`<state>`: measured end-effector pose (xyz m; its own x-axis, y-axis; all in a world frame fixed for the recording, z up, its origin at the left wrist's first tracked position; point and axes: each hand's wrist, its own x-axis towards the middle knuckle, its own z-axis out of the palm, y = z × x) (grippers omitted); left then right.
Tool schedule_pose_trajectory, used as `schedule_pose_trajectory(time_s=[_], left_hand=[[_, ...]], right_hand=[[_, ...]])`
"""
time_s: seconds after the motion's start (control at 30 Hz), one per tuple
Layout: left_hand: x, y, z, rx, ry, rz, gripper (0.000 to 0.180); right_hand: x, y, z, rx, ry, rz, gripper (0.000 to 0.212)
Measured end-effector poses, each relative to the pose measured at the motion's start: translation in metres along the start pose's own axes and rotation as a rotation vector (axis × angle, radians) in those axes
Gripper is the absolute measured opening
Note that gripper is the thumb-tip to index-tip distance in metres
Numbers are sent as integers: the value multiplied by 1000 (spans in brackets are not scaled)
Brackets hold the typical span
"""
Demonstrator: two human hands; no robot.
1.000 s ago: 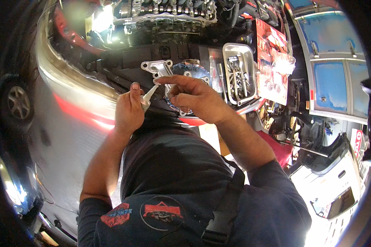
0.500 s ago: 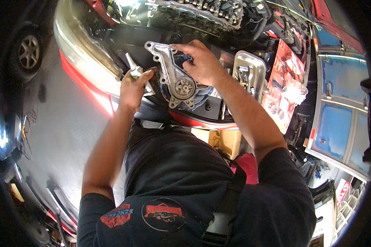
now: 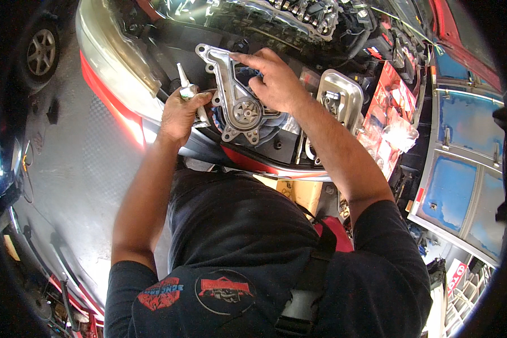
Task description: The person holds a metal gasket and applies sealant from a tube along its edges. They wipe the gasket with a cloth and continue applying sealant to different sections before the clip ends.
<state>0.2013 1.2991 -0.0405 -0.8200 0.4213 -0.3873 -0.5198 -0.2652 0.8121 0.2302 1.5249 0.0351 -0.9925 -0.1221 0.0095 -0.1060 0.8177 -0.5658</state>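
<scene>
A tube with a long pale nozzle (image 3: 183, 76), like a sealant tube, is wrapped in my left hand (image 3: 177, 115). Its nozzle points up and away from me. Just right of that hand lies a grey metal water pump housing (image 3: 222, 81), flange face up, with a round vaned wheel at its near end. Against the housing's upper right edge rests the stretched index finger of my right hand (image 3: 276, 81). The thumb sits apart from that finger; the other fingers are partly hidden. Blue cloth-like material (image 3: 270, 132) shows under the housing.
An engine with its top exposed (image 3: 304, 17) lies beyond the housing. On the right are a metal tray (image 3: 352, 96) with metal parts and a red printed package (image 3: 383, 107). The car's headlight (image 3: 104, 50) is at left; cardboard boxes (image 3: 307, 194) sit below the bumper.
The housing and surroundings have shifted slightly in the view. My left hand still grips the tube, and my right index finger has stayed at the housing's upper edge.
</scene>
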Motion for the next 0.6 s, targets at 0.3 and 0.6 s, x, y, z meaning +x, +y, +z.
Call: schedule_pose_trajectory(time_s=[0.3,0.6], left_hand=[[2,-2,-4,39,-19,2,35],[1,-3,-4,119,29,18,34]], right_hand=[[-13,-18,-7,-367,-155,55,62],[5,-22,-12,-322,-95,56,63]])
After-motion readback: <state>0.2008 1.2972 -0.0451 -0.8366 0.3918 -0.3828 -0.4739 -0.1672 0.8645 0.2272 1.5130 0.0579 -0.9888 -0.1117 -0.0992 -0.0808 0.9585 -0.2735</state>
